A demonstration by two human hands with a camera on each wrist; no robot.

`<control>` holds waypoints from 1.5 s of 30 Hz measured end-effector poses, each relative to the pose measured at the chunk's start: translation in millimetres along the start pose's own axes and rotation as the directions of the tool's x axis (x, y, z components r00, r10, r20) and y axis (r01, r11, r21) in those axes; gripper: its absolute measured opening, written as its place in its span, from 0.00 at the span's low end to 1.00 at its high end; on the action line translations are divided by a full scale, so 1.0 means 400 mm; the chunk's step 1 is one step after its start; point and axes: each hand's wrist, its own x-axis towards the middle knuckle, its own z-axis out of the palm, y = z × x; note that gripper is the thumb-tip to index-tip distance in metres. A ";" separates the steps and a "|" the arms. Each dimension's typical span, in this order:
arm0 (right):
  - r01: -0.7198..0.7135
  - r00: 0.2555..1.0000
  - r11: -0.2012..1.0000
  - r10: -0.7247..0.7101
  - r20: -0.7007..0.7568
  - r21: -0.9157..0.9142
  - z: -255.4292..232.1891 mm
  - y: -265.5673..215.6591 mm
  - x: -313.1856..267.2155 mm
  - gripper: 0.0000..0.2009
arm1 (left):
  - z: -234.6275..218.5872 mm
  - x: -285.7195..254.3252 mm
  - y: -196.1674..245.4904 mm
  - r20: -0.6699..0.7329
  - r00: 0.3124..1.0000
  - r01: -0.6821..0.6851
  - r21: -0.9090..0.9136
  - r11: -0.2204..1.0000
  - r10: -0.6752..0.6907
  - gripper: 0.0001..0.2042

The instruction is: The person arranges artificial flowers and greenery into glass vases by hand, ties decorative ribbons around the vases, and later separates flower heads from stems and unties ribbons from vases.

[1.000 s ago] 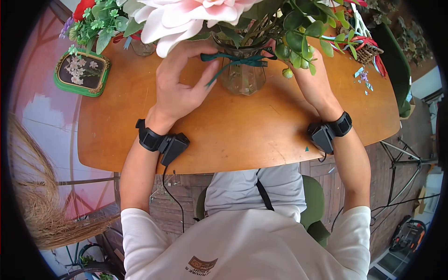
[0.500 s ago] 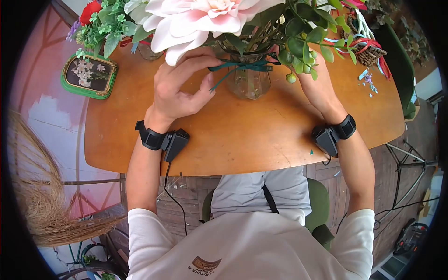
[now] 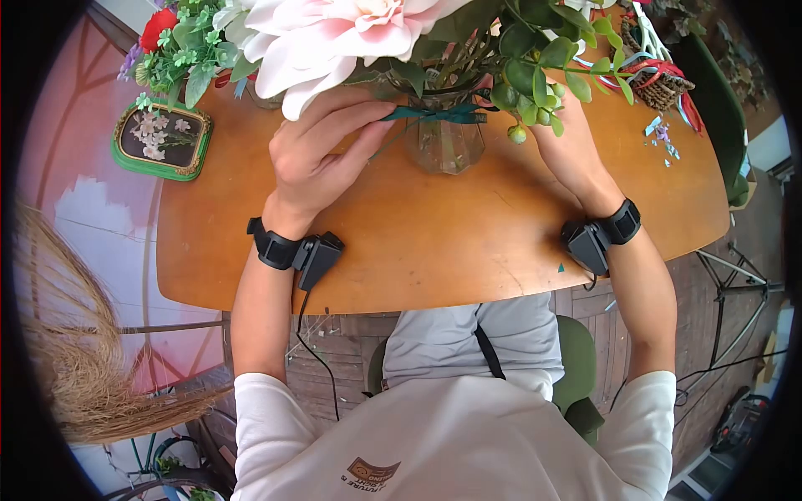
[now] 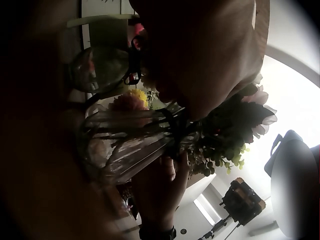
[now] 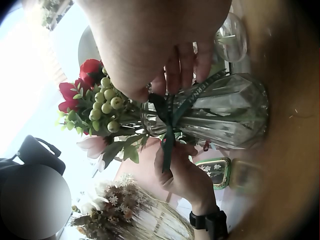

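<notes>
A faceted clear glass vase (image 3: 445, 149) stands upright on the table, holding artificial flowers, with a big pale pink bloom (image 3: 355, 42) on top. Around its neck runs a dark green ribbon (image 3: 439, 113) tied in a bow. At the bow's left side, my left hand (image 3: 313, 154) pinches the ribbon between thumb and index finger; the right wrist view shows this left hand (image 5: 185, 175) at the bow too. My right hand (image 3: 572, 154) is at the other side of the neck, its fingertips holding the ribbon, partly hidden by green leaves and berries (image 3: 535, 108).
On the left of the table (image 3: 376, 267) lies a green oval-cornered frame (image 3: 161, 138) with pale flowers. Another arrangement with a red flower (image 3: 159, 29) is behind it. At the right are a woven basket (image 3: 660, 88) with ribbons and small paper scraps (image 3: 662, 138).
My left thumb has moved in from apart to meet the index finger on the ribbon. The right hand stays at the neck. The head view has shifted slightly.
</notes>
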 end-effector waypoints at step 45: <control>0.070 0.997 0.997 -0.071 0.023 0.045 0.004 0.013 0.006 0.15 | 0.034 -0.014 0.046 0.183 0.691 0.645 -0.592 0.483 -0.699 0.09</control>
